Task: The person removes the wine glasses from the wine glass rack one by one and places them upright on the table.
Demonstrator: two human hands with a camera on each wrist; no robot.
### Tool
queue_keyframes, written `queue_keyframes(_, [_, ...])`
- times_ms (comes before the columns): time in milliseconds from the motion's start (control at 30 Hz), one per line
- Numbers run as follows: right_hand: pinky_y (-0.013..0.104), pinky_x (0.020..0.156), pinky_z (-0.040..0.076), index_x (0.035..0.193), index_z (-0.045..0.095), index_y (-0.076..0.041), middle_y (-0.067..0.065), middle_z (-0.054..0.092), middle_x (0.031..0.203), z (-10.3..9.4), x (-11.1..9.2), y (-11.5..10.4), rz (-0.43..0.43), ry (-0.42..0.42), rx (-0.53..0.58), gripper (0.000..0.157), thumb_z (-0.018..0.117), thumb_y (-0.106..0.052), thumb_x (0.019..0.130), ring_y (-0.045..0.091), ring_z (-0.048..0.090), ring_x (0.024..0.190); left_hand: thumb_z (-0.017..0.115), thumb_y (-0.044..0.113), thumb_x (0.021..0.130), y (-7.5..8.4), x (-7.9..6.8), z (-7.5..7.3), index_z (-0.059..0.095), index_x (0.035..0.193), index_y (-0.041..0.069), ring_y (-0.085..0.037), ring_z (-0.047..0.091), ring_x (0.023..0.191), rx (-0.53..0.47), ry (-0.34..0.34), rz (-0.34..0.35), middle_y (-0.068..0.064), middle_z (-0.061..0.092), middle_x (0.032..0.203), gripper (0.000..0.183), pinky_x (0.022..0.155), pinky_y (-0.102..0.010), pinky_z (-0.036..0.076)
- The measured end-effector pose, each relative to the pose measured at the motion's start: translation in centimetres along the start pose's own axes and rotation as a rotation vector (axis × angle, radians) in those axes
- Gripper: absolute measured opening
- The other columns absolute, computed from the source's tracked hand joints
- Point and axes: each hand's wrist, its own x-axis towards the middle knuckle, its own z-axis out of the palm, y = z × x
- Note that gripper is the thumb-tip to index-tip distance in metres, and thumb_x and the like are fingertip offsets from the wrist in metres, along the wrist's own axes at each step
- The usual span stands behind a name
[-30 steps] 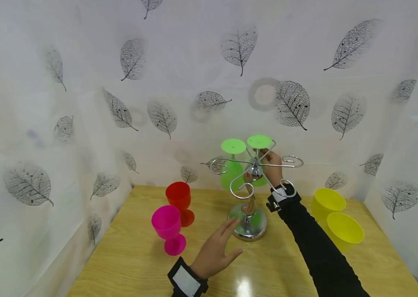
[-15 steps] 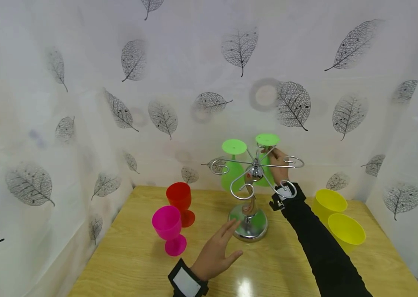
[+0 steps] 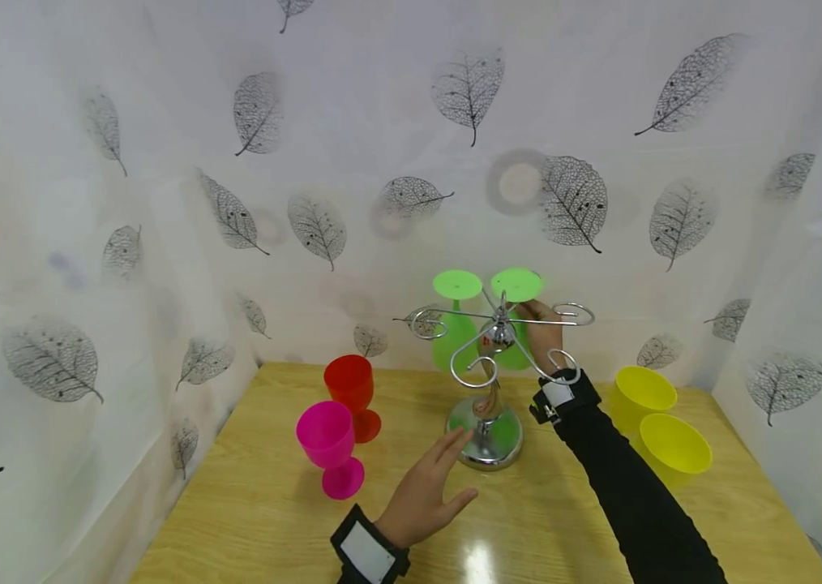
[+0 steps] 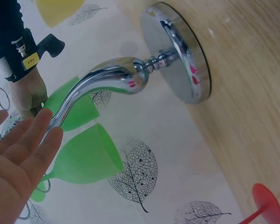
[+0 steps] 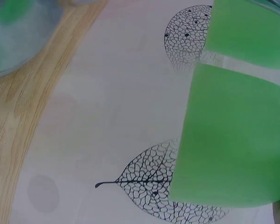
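My right hand [image 3: 546, 331] grips an upside-down green plastic goblet [image 3: 516, 285] at the back of a chrome stemware rack [image 3: 501, 334], its flat foot up beside one of the wire arms. In the right wrist view the bowl of this goblet [image 5: 231, 140] fills the right side, mouth downward. A second green goblet [image 3: 457, 285] hangs inverted from the neighbouring rack arm. My left hand [image 3: 421, 496] holds nothing, fingers extended, in front of the round chrome base [image 3: 485, 454]; in the left wrist view its fingers [image 4: 35, 140] overlap the curved stem [image 4: 102, 79].
To the left on the wooden table [image 3: 236, 503] stand a red goblet [image 3: 349, 385] and a magenta goblet [image 3: 327, 438]. Two yellow goblets [image 3: 643, 393] stand at the right, near my right forearm. Leaf-patterned cloth [image 3: 353, 122] closes off the back and sides.
The held green goblet and my right hand shifted right and away from the hub, then slightly back left and lower. My left hand and the other goblets stayed put.
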Motion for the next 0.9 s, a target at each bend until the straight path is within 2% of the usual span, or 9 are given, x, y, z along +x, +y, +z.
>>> queue_keyframes(133, [0.011,0.075,0.045,0.103,0.069,0.005,0.025,0.068,0.099,0.9,-0.3,-2.0,-0.025,-0.028,-0.145,0.02,0.062,-0.005,0.087,0.0,0.06,0.082,0.064,0.034,0.088,-0.3,-0.1,0.0,0.025,0.149,0.019,-0.027,0.05,0.126,-0.007,-0.001,-0.005,-0.011,0.038,0.148,0.074,0.098,-0.041,0.05])
queue_keyframes(233, [0.006,0.072,0.042,0.1,0.068,0.009,0.027,0.068,0.097,1.5,-0.1,-2.9,-0.027,-0.051,-0.16,0.017,0.06,0.0,0.087,-0.003,0.058,0.078,0.063,0.035,0.088,-0.5,-0.1,0.0,0.025,0.149,0.02,-0.027,0.05,0.127,-0.007,-0.006,-0.012,-0.011,0.038,0.147,0.073,0.098,-0.041,0.05])
queue_keyframes(300, [0.005,0.069,0.04,0.1,0.067,0.011,0.029,0.067,0.096,1.8,0.2,-3.2,-0.033,-0.062,-0.16,0.017,0.059,0.002,0.087,0.006,0.062,0.078,0.063,0.035,0.088,-0.7,-0.2,0.0,0.024,0.149,0.021,-0.027,0.05,0.127,-0.004,-0.007,-0.014,-0.012,0.038,0.147,0.074,0.098,-0.04,0.05])
queue_keyframes(433, [0.005,0.069,0.039,0.103,0.066,0.011,0.029,0.067,0.095,2.1,0.9,-3.4,-0.025,-0.09,-0.15,0.02,0.055,0.003,0.088,0.036,0.066,0.089,0.065,0.032,0.087,-0.8,-0.3,0.0,0.023,0.149,0.021,-0.027,0.05,0.126,0.001,-0.003,-0.013,-0.012,0.038,0.147,0.076,0.097,-0.04,0.05])
queue_keyframes(533, [0.005,0.07,0.039,0.105,0.066,0.009,0.028,0.067,0.096,2.2,1.5,-2.9,-0.014,-0.104,-0.146,0.021,0.055,0.001,0.089,0.043,0.064,0.095,0.067,0.029,0.086,-0.9,-0.3,-0.1,0.024,0.149,0.021,-0.028,0.05,0.126,0.001,0.001,-0.015,-0.013,0.038,0.147,0.077,0.097,-0.041,0.05])
queue_keyframes(733, [0.006,0.073,0.041,0.107,0.067,0.005,0.026,0.068,0.096,2.0,2.3,-1.7,0.014,-0.116,-0.118,0.022,0.057,-0.006,0.091,0.037,0.066,0.095,0.066,0.029,0.087,-1.0,-0.5,-0.2,0.023,0.149,0.021,-0.028,0.05,0.127,0.0,-0.006,-0.027,-0.014,0.038,0.147,0.076,0.097,-0.04,0.051])
queue_keyframes(900, [0.011,0.072,0.042,0.105,0.069,0.0,0.024,0.069,0.099,1.5,2.9,-1.0,0.061,-0.083,-0.157,0.023,0.058,-0.014,0.092,0.011,0.063,0.085,0.067,0.029,0.087,-1.1,-0.6,-0.2,0.023,0.149,0.021,-0.026,0.049,0.128,-0.007,-0.005,-0.032,-0.011,0.036,0.148,0.077,0.098,-0.04,0.05])
